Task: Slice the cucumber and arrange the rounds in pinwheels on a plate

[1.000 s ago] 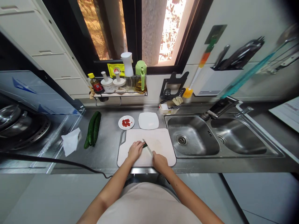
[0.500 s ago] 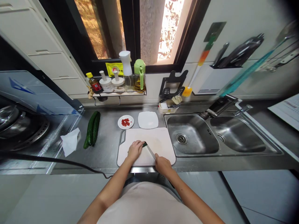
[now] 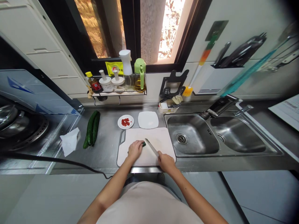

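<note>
My left hand is closed over a short piece of cucumber on the white cutting board. Only the dark green end of that piece shows past my fingers. In my right hand is the handle of a kitchen knife. Its blade slants up and left over the board, the tip just right of the cucumber and apart from it. Behind the board stand a small white plate of chopped red pieces and a white square plate with nothing on it.
Whole cucumbers and a crumpled white tissue lie left of the board. A double sink adjoins it on the right. Seasoning bottles fill a wall rack. A black cord crosses the counter's front left.
The knife has moved right, away from the cucumber, along with my right hand. My left hand stays nearly in place on the cucumber.
</note>
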{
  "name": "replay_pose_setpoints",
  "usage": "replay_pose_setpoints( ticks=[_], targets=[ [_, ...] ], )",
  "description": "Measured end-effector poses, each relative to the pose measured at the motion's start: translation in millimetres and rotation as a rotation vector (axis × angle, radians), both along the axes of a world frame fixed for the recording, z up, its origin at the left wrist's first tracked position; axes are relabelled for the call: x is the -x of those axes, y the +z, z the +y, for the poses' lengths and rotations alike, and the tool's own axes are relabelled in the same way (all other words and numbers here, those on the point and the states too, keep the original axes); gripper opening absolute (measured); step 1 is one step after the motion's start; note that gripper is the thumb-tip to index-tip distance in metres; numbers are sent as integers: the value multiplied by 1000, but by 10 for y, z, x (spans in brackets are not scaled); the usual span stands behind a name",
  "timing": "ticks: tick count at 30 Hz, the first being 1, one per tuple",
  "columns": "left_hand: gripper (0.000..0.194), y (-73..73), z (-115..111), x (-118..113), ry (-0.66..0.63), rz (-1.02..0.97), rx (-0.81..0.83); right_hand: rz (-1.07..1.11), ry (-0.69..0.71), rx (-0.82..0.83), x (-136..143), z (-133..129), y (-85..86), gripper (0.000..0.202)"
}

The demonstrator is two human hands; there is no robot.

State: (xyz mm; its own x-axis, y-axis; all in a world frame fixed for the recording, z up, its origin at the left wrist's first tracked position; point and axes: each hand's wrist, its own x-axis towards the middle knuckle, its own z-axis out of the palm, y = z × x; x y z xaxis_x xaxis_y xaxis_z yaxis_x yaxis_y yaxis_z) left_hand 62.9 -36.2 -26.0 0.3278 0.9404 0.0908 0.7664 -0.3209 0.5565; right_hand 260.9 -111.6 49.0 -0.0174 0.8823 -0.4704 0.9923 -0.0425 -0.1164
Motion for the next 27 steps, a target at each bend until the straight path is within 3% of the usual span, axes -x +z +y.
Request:
replay_pose_setpoints(
  ticks=[7, 21, 24, 27],
  targets=[
    [34, 27, -15, -3, 20, -57, 43, -23, -31, -78, 56, 143, 54, 28],
    [27, -48, -147, 15, 89, -67, -15, -58, -37, -185, 30, 114, 40, 26],
    [28, -27, -182, 27, 186, -136, -71, -51, -48, -197, 46, 100, 60, 30],
    [28, 83, -209, 24, 306, -186, -141, -50, -50, -204, 54, 92, 74, 33]
  ],
)
